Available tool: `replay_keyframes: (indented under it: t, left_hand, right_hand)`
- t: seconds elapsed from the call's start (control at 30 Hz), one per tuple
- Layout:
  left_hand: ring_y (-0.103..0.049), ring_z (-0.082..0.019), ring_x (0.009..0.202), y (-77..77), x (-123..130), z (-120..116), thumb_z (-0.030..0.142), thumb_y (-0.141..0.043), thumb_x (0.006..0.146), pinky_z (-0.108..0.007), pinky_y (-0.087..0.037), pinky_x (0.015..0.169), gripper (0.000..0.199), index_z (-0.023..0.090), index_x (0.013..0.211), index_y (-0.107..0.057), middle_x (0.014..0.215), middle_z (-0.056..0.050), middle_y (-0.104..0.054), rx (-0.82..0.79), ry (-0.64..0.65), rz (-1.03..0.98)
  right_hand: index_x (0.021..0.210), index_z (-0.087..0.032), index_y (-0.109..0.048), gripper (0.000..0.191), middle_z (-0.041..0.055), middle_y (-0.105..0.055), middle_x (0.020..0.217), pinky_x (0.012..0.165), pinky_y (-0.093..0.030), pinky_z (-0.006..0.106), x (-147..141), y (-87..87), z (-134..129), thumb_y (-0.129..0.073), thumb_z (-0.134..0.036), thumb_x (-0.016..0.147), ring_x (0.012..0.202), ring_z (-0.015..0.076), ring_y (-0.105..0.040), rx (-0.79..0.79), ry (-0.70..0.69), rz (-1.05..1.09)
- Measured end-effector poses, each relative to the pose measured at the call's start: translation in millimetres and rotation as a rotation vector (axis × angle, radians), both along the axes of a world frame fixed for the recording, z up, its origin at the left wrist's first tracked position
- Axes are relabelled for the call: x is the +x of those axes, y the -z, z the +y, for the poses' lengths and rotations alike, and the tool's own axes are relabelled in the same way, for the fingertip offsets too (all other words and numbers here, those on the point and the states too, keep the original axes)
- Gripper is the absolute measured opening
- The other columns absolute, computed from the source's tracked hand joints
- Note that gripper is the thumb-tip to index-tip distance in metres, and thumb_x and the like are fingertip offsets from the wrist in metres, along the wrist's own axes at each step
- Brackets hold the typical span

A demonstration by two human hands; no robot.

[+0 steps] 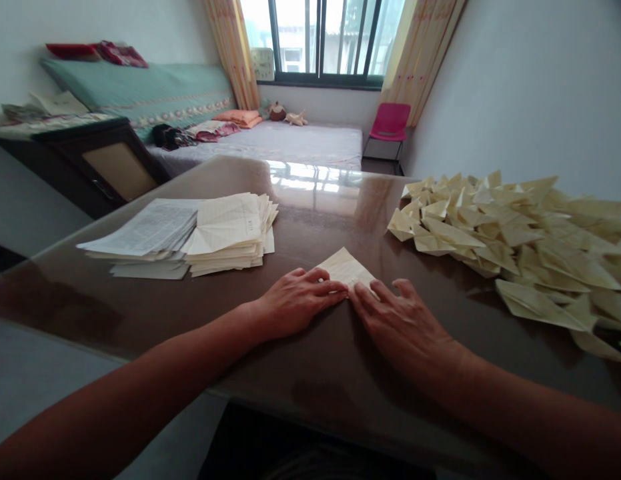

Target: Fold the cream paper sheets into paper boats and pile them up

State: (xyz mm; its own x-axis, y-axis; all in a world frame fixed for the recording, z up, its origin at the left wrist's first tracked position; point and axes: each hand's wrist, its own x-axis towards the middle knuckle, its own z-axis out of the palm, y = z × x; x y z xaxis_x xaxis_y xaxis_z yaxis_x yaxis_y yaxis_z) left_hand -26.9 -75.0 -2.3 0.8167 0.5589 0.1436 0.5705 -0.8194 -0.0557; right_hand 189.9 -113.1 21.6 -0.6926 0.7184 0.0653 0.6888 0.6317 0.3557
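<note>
A cream sheet of paper (344,264), folded to a point at its far end, lies on the brown table in front of me. My left hand (303,297) has its fingers closed together on the paper's near left edge. From the other side, my right hand (390,313) presses bent fingers onto the near right edge. The fingertips of both hands almost meet at the middle, hiding the near part of the paper. To the right is a large heap of folded paper boats (490,233). A stack of creased cream sheets (225,230) sits to the left.
Printed white sheets (143,227) are piled against the cream stack on the glossy table (310,367). Beyond the table's far edge is a bed (300,143), with a pink chair (389,123) beside it. A dark cabinet (97,163) stands at the left.
</note>
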Motion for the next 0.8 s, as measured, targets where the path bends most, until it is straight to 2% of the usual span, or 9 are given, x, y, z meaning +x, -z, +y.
replay_keyframes:
  t: [0.07, 0.13, 0.3, 0.47, 0.6, 0.8]
  left_hand:
    - [-0.045, -0.018, 0.119, 0.7, 0, 0, 0.028, -0.04, 0.097, -0.029, -0.039, 0.085, 0.037, 0.03, 0.133, -0.049, 0.137, 0.0, -0.053, 0.004, 0.0, -0.003]
    - [-0.046, -0.018, 0.119, 1.8, -1, 1, 0.029, -0.039, 0.098, -0.029, -0.038, 0.086, 0.037, 0.03, 0.133, -0.049, 0.137, -0.001, -0.053, -0.002, 0.006, -0.01]
    - [-0.045, -0.017, 0.12, 2.9, -1, 1, 0.028, -0.04, 0.098, -0.03, -0.038, 0.087, 0.038, 0.03, 0.135, -0.047, 0.138, 0.0, -0.052, -0.022, 0.0, -0.015]
    - [-0.045, -0.017, 0.12, 2.2, -1, 1, 0.027, -0.041, 0.097, -0.03, -0.038, 0.089, 0.038, 0.031, 0.135, -0.046, 0.137, 0.001, -0.053, -0.021, -0.009, -0.017]
    - [-0.045, -0.016, 0.12, 2.9, -2, 1, 0.028, -0.041, 0.097, -0.03, -0.039, 0.09, 0.038, 0.031, 0.135, -0.047, 0.137, 0.0, -0.053, -0.012, -0.007, -0.024]
    - [-0.047, -0.017, 0.118, 6.4, -3, 1, 0.028, -0.041, 0.097, -0.03, -0.04, 0.09, 0.037, 0.03, 0.132, -0.05, 0.133, -0.001, -0.057, 0.012, -0.02, -0.048]
  right_hand:
    - [0.121, -0.01, -0.06, 0.038, 0.0137, -0.061, 0.117, 0.084, -0.038, 0.046, -1, 1.2, -1, -0.044, -0.006, 0.086, 0.101, 0.026, -0.05, -0.003, -0.029, 0.007]
    - [0.112, -0.011, -0.065, 0.034, 0.013, -0.063, 0.109, 0.081, -0.038, 0.046, -2, 0.7, -2, -0.044, -0.005, 0.086, 0.098, 0.0259, -0.05, -0.014, -0.024, -0.011]
    - [0.09, -0.014, -0.072, 0.029, 0.0136, -0.063, 0.089, 0.071, -0.038, 0.044, -2, -4.4, -5, -0.046, -0.003, 0.082, 0.086, 0.0271, -0.053, -0.033, 0.048, -0.087]
    - [0.083, -0.012, -0.073, 0.027, 0.0159, -0.063, 0.083, 0.063, -0.036, 0.041, -2, -10.7, -6, -0.047, -0.003, 0.08, 0.081, 0.0289, -0.054, -0.111, 0.129, -0.167]
    - [0.084, -0.013, -0.072, 0.026, 0.0148, -0.064, 0.083, 0.062, -0.036, 0.04, 0, -17.8, -4, -0.048, -0.004, 0.081, 0.081, 0.0282, -0.056, -0.129, 0.158, -0.132]
    - [0.108, -0.012, -0.065, 0.03, 0.0148, -0.065, 0.103, 0.061, -0.036, 0.038, -5, -18.7, 0, -0.044, -0.006, 0.087, 0.087, 0.0264, -0.057, -0.03, 0.118, -0.003]
